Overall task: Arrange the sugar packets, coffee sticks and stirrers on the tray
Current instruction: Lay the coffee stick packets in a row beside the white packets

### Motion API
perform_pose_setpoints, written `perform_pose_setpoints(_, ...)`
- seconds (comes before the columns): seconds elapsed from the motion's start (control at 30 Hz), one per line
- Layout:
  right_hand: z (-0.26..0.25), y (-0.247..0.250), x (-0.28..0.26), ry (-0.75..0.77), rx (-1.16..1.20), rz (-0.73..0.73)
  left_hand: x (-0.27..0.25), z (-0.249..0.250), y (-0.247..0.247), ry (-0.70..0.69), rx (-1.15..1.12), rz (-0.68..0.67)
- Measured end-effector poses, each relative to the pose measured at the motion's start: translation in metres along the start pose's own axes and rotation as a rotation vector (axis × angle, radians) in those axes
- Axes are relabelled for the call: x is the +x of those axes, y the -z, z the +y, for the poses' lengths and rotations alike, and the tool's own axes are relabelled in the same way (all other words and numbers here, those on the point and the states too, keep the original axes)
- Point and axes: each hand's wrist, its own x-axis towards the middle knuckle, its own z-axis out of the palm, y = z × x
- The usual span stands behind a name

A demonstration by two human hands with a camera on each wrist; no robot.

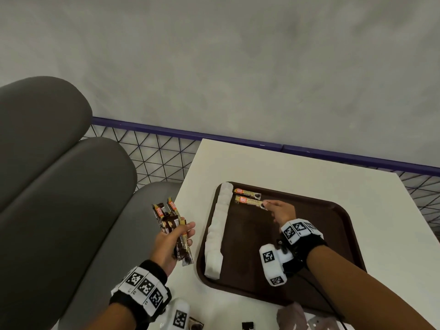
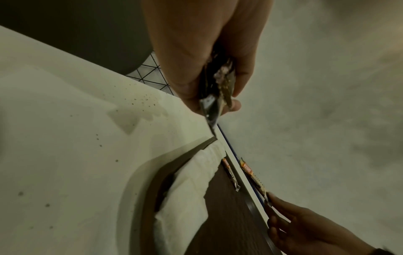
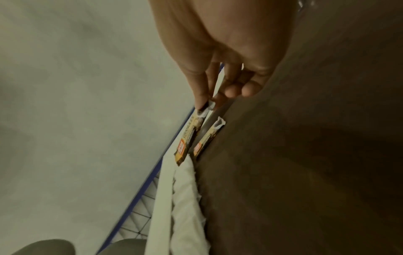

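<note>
A dark brown tray (image 1: pixel 309 234) lies on the white table. White sugar packets (image 1: pixel 217 225) form a row along the tray's left edge. One coffee stick (image 1: pixel 246 192) lies at the tray's far left corner. My right hand (image 1: pixel 278 210) pinches the end of a second coffee stick (image 1: pixel 250 201) just in front of it; thumb and forefinger pinch it in the right wrist view (image 3: pixel 191 136). My left hand (image 1: pixel 171 241) grips a bundle of coffee sticks (image 1: pixel 171 229) over the table's left edge, also visible as a bundle of sticks (image 2: pixel 218 91) in the left wrist view.
A grey cushioned seat (image 1: pixel 59 175) stands to the left, beyond the table edge. A wire mesh fence with a blue rail (image 1: pixel 166 132) runs behind the table. Small packets and dark items (image 1: pixel 292 315) lie at the table's near edge.
</note>
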Motion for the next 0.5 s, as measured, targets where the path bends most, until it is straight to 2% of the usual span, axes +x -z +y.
perform_pose_setpoints(0.17,0.009,-0.011,0.028,-0.042,-0.131,0.030,0.003,0.000,0.013,0.012,0.002,0.012)
perform_pose_setpoints(0.33,0.009,-0.022,0.032,-0.095,-0.179,0.085,0.007,0.000,0.019,0.033,0.009,0.006)
perform_pose_setpoints(0.5,0.015,-0.035,0.042,-0.078,-0.218,0.145,0.008,-0.001,0.016,0.036,0.031,-0.001)
